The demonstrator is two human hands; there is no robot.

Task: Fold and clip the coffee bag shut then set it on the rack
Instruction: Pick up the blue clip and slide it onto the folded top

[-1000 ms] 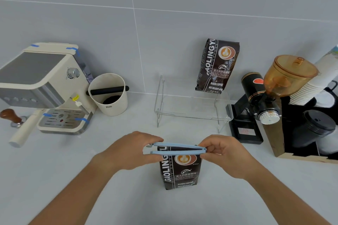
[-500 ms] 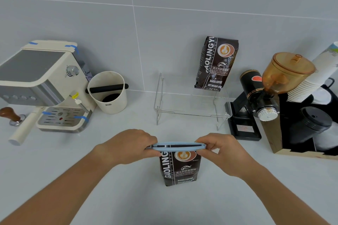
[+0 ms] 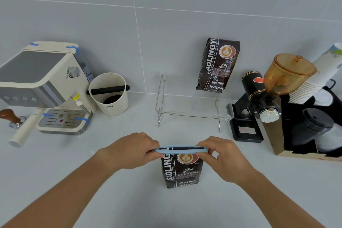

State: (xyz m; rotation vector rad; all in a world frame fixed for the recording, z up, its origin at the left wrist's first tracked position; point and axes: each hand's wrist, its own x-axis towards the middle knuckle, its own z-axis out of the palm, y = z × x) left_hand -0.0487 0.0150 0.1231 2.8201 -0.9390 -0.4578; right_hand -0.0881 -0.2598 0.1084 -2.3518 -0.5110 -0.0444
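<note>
**Clipping the bag shut, rack placement not yet begun**

We are working at the lower centre of the frame, where the coffee bag (image 3: 182,169) is standing upright on the counter (image 3: 74,181). We are pinching the blue clip (image 3: 181,149) across its folded top: our left hand (image 3: 134,151) is gripping the clip's left end with fingers together, and our right hand (image 3: 223,156) is clamping thumb and forefinger on the right end. We judge the clipping step to be nearly finished, though we cannot tell whether the clip has latched. Next we are needing a firm squeeze, then a lift to the clear rack (image 3: 194,109) at centre frame, setting it clear of the second bag (image 3: 218,65) already occupying the rack's right side.
</note>
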